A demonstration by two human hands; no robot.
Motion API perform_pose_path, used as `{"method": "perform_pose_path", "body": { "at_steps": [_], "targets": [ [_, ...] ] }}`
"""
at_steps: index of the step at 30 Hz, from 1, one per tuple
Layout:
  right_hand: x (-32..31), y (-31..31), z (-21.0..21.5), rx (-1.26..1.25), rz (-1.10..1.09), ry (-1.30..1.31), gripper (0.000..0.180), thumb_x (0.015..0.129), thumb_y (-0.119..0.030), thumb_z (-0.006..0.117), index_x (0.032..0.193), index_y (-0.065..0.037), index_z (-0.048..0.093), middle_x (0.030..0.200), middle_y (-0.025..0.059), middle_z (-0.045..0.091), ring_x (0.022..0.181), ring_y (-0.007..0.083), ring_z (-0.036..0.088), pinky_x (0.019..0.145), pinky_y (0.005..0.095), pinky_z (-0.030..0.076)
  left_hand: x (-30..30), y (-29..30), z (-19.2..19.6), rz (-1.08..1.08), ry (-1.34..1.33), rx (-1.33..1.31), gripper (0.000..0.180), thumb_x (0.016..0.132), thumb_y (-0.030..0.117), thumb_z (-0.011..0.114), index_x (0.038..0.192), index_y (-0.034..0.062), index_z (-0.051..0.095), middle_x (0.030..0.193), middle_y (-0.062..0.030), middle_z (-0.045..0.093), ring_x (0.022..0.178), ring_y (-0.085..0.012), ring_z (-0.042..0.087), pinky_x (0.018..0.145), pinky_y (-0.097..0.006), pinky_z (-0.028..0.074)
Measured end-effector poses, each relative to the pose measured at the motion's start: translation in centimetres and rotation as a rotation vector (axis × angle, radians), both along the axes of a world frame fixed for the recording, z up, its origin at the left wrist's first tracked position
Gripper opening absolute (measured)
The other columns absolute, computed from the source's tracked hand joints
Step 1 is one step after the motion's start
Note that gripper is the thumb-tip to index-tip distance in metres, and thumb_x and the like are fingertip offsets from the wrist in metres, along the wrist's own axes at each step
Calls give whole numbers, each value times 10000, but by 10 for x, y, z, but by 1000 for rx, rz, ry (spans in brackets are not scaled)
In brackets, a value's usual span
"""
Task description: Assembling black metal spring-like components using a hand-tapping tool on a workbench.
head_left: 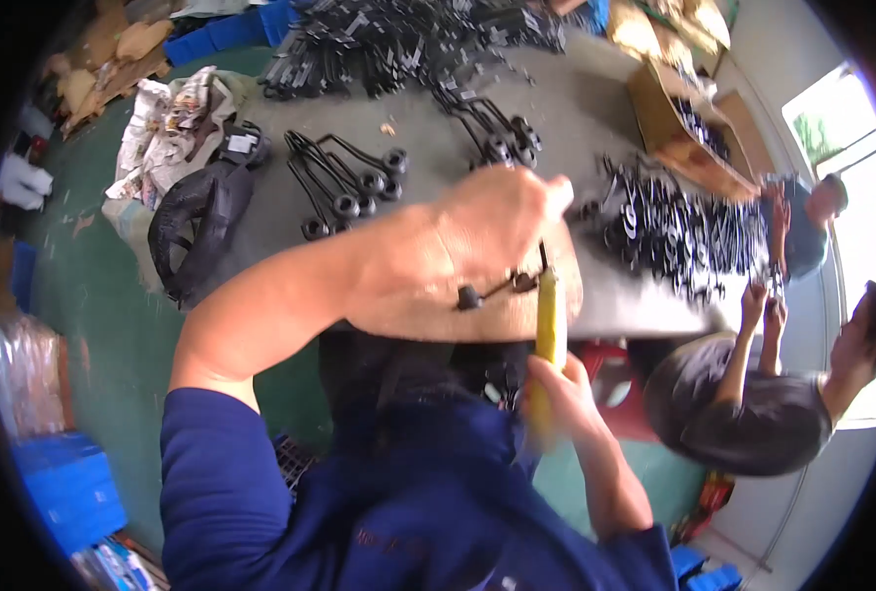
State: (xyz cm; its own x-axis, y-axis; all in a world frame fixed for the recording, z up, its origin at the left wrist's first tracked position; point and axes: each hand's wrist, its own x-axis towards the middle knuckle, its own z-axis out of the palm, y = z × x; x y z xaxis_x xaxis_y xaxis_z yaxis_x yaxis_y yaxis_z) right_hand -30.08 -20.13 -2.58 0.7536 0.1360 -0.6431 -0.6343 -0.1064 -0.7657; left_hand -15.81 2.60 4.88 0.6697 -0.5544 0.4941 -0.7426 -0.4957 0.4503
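My right hand (568, 396) is closed around a long yellow tool (550, 320), held upright at the front edge of the table; its lower end is blurred and its kind is unclear. Just beyond its tip, my left hand (502, 217) is closed above a sheet of cardboard (408, 317). A thin dark rod (544, 254) shows between the left fist and the tool's tip; I cannot tell which it belongs to. Below the left hand is a short black part with a knobbed end (470, 296). What the left fingers hold is hidden.
Bent black rods with ring ends (344, 182) lie beyond my left forearm. A large heap of black parts (398, 44) covers the far table. More parts (674, 222) and a cardboard box (689, 138) are at right, beside a seated co-worker (743, 394). A black bag (201, 222) sits left.
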Motion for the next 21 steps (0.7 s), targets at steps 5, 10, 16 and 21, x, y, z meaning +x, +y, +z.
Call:
{"method": "perform_pose_path", "body": {
  "at_steps": [5,10,16,21],
  "targets": [
    [-19,26,90,-27,-55,-802,278,867,-182,615,1047,-1,505,735,84,583,589,183,592,540,320,509,-1,7,4,32,67,18,121,867,108,549,822,-4,551,708,-205,623,665,-396,635,610,-454,500],
    [-17,42,18,-490,374,-487,347,863,-219,675,1068,11,513,768,97,626,627,203,611,577,345,498,14,4,10,-25,116,58,113,862,102,547,842,-3,582,724,-203,636,721,-392,643,652,-465,500],
    [-21,24,66,-36,379,-289,249,902,-179,648,1023,-23,496,771,25,559,612,105,562,549,266,478,30,25,11,9,127,90,154,856,150,589,896,3,612,730,-189,638,676,-358,655,622,-438,506],
    [6,-15,42,-77,36,-367,198,903,-132,639,997,-22,504,733,44,572,556,139,583,506,276,490,50,131,51,170,675,-321,240,957,239,584,1031,19,643,832,-103,685,625,-131,644,558,-253,530]
  ]
}}
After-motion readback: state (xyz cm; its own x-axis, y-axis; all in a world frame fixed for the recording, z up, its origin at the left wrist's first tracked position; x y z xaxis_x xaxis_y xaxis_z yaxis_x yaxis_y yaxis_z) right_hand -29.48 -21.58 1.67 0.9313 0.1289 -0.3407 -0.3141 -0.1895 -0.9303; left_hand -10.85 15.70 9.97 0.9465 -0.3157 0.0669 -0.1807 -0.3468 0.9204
